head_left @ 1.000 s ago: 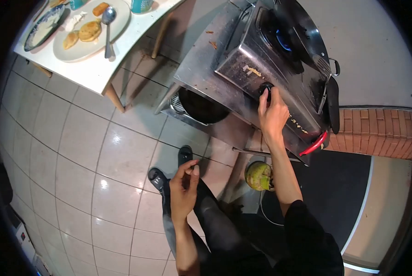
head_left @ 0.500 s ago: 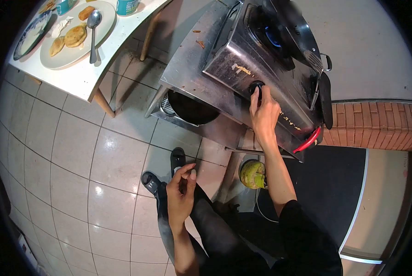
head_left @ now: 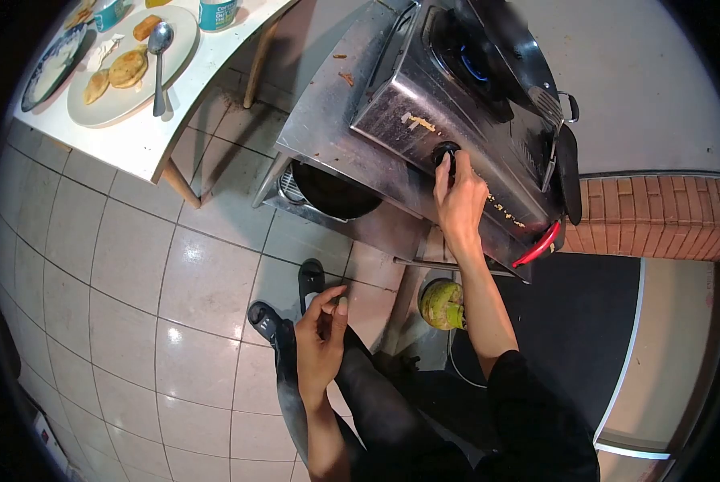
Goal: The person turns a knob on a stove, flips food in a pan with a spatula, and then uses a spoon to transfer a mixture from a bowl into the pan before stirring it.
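My right hand (head_left: 461, 201) grips the black knob (head_left: 447, 153) on the steel front of the gas stove (head_left: 408, 120). A blue flame (head_left: 472, 64) burns on the burner under a dark wok (head_left: 509, 40). In the wok lies a slotted metal spatula (head_left: 546, 108), its handle hanging over the stove's near side. My left hand (head_left: 320, 345) hovers over my legs, fingers curled loosely with a gap between thumb and fingers, and nothing shows in it.
A white table (head_left: 127, 149) at the upper left holds a plate of food (head_left: 95, 108) with a spoon (head_left: 159, 72), and cups. A dark pan (head_left: 328, 189) sits on the shelf below the counter. A green gas cylinder (head_left: 440, 304) stands under the stove, near a red handle (head_left: 537, 245).
My left hand has shifted slightly right. My right hand stays on the knob, and the flame still burns.
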`<action>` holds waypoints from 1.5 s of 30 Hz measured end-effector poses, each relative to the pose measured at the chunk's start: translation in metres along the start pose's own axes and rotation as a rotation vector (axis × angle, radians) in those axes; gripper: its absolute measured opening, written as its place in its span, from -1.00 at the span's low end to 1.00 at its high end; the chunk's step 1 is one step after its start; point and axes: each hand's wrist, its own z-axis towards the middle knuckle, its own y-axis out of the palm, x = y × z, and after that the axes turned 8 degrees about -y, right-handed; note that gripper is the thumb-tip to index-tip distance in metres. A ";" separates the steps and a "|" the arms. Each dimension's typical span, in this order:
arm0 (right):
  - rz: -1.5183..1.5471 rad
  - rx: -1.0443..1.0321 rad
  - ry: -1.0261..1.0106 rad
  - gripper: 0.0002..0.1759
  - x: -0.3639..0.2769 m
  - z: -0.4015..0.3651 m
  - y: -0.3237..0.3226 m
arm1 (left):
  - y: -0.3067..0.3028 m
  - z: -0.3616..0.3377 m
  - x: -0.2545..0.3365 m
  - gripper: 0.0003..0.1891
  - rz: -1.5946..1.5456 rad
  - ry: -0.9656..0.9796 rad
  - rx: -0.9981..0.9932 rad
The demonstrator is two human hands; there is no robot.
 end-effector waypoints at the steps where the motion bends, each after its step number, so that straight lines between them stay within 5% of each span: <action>1: 0.001 0.000 0.003 -0.81 0.000 0.000 0.000 | 0.000 0.000 0.002 -0.77 0.015 0.002 0.005; 9: 0.132 0.088 -0.005 -0.81 0.001 0.000 -0.008 | 0.008 0.003 0.007 -0.76 0.026 0.008 0.000; 11: 0.204 -0.131 0.166 -0.77 -0.003 -0.004 -0.032 | 0.012 0.004 0.022 -0.76 0.027 0.010 -0.004; 13: 0.198 -0.069 0.196 -0.74 0.007 -0.006 -0.055 | 0.013 0.005 0.043 -0.76 0.063 0.045 -0.007; 18: -0.034 0.173 0.259 -0.60 0.092 -0.001 -0.094 | 0.023 0.022 0.120 -0.77 0.145 0.139 0.001; 20: 0.019 0.135 0.368 -0.43 0.121 0.006 -0.104 | 0.033 0.032 0.158 -0.77 0.181 0.196 -0.003; 25: -0.003 0.145 0.397 -0.38 0.180 0.004 -0.082 | 0.057 0.063 0.232 -0.76 0.280 0.249 -0.046; 33: 0.044 -0.007 0.445 -0.79 0.195 0.018 -0.081 | 0.094 0.128 0.309 -0.77 0.345 0.327 -0.036; 40: -0.025 -0.261 0.543 -0.70 0.170 0.027 -0.165 | 0.122 0.172 0.348 -0.74 0.475 0.344 -0.015; 45: 0.191 -0.055 0.349 -0.68 0.174 0.037 -0.196 | 0.125 0.213 0.364 -0.72 0.573 0.456 0.024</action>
